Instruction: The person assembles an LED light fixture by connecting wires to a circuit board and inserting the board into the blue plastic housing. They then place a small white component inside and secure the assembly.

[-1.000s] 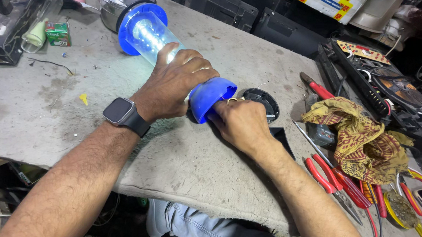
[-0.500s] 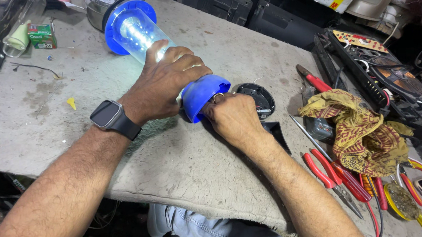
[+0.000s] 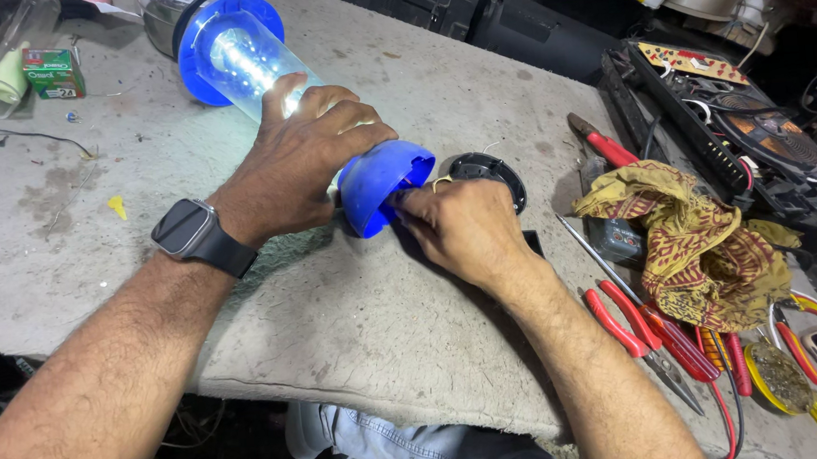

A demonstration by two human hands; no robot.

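Your left hand is wrapped around the clear tube of the lantern, which lies on its side on the tabletop, lit inside, its blue end cap pointing toward you. Your right hand is closed at the open mouth of that cap, fingertips tucked inside; what they pinch is hidden. A black round lid lies just behind it. Red pliers and a yellow rag sit to the right.
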